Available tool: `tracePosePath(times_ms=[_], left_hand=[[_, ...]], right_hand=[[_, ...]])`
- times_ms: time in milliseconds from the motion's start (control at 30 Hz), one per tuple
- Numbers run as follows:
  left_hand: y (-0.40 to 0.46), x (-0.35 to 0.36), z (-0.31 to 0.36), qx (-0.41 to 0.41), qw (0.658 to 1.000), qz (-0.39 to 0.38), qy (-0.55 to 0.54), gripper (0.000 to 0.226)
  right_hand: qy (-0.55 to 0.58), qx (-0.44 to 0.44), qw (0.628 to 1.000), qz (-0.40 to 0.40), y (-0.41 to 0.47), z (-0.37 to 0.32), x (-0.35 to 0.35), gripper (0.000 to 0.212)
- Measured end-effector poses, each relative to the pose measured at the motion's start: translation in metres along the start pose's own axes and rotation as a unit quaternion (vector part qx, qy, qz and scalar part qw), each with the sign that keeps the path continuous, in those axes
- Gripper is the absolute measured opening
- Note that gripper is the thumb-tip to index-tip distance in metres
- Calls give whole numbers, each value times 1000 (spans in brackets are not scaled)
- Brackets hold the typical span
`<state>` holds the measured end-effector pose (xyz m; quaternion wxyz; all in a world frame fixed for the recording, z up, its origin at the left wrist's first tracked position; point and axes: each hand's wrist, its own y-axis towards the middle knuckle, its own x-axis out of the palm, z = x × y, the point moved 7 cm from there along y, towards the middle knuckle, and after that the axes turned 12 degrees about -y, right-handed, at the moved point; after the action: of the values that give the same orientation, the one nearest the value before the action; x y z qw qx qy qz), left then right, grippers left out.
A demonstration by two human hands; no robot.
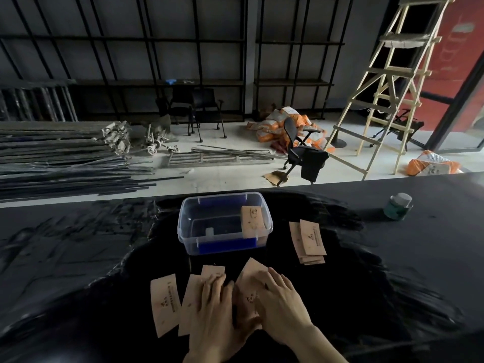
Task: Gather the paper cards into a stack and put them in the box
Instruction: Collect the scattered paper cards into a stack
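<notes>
Your left hand [212, 305] lies flat, fingers spread, pressing on the overlapping tan paper cards [192, 302] at the near edge; your right hand [277, 299] rests the same way, open-palmed on another card [250, 273] just beside it. One card [165, 303] sits uncovered to the left. The cards are pale brown with small dark print. A loose stack [309, 242] lies to the right of the clear plastic box [225, 224], which already holds one card [252, 221] leaning against its right wall. Everything sits on a black table [78, 258], with a green jar [398, 206] far right. Beyond are a wooden ladder [387, 87], chairs and metal poles.
</notes>
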<state>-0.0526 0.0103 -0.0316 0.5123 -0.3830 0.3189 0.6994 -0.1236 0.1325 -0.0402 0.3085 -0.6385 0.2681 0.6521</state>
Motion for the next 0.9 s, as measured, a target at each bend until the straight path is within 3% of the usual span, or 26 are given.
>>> tracePosePath(times_ms=[233, 433, 633, 733, 900], left_hand=[[9, 3, 4, -26, 997, -55, -39, 85], [19, -7, -1, -48, 992, -16, -116, 54], [28, -15, 19, -1, 990, -53, -133, 31], [30, -9, 22, 4, 985, -49, -163, 36], [26, 6, 15, -49, 959, 19, -279, 49]], right_hand=[[14, 46, 996, 81, -5, 15, -6, 38], [67, 55, 992, 96, -12, 34, -15, 58], [53, 43, 988, 135, -9, 45, -22, 87], [53, -5, 994, 99, -4, 37, -15, 65], [111, 2, 990, 89, 0, 35, -13, 43]])
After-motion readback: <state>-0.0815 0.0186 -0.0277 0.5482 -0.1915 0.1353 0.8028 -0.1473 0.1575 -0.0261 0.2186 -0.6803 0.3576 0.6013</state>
